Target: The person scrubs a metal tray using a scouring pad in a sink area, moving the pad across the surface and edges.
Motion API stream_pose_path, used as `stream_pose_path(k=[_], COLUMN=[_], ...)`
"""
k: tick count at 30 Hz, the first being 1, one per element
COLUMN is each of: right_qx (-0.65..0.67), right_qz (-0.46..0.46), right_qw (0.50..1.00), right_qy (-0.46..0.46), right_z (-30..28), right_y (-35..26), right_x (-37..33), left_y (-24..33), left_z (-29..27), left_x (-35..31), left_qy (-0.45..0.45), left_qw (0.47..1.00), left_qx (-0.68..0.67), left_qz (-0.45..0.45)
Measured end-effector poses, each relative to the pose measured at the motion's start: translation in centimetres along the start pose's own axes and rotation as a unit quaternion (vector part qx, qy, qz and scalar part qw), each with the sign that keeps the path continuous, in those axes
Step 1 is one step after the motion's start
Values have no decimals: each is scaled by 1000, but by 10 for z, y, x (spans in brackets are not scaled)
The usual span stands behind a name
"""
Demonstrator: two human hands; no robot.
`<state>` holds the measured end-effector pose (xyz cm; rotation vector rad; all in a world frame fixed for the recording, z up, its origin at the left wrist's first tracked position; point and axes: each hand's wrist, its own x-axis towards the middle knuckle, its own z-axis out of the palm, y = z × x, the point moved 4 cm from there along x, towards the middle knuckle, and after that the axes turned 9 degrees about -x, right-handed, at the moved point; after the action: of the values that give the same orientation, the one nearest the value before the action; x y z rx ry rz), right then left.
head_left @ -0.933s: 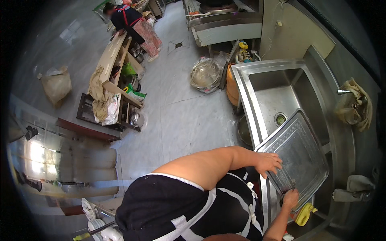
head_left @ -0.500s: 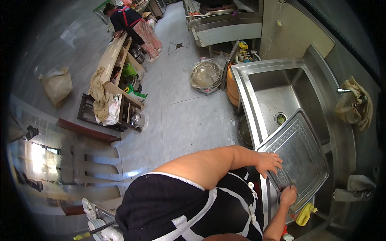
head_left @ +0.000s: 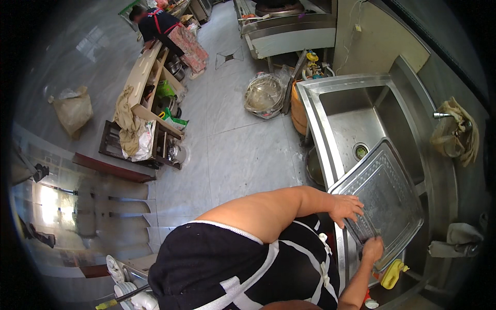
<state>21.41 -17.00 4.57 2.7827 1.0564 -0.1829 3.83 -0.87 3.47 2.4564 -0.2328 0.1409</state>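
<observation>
A large rectangular metal tray (head_left: pixel 395 194) with a raised rim and patterned bottom lies tilted across the sink's rim, over the divider between its basins. My left hand (head_left: pixel 345 209) rests on the tray's near left edge, fingers stretched out and spread. Lower down, my right hand (head_left: pixel 372 249) presses on the tray's surface with its fingers curled closed. Whatever those fingers hold, if anything, is hidden. Just beyond the right wrist, by the tray's lower corner, sits a yellow bottle-like container (head_left: pixel 392 275).
The steel sink (head_left: pixel 356 129) has a drain in its far basin. A bag hangs on the tap (head_left: pixel 442 115). An orange gas cylinder (head_left: pixel 298 111) stands beside the sink. Another person (head_left: pixel 170 36) leans over a wooden shelf (head_left: pixel 138 85) at the far left.
My right hand has shifted slightly up and to the right on the tray. My left hand stays at the tray's edge. The other person has leaned slightly left.
</observation>
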Motion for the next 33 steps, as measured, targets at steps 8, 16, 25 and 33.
stream_pose_path(k=[8,16,25,33], right_qx=[11,19,32,16], right_qz=[-54,3,-84,64], right_qw=[998,1000,996,996], right_qy=[-9,-8,27,-54], right_z=[-21,-1,-12,-4], right_y=[-58,-1,-73,39], right_x=[-15,2,-18,-2], left_y=[-2,-1,5,8], left_z=[2,0,-7,-9], left_x=[3,0,0,-5], left_qy=[-3,2,38,-7], left_qw=[1000,1000,997,1000], left_qx=[3,20,6,-19], left_qz=[1,3,63,-7])
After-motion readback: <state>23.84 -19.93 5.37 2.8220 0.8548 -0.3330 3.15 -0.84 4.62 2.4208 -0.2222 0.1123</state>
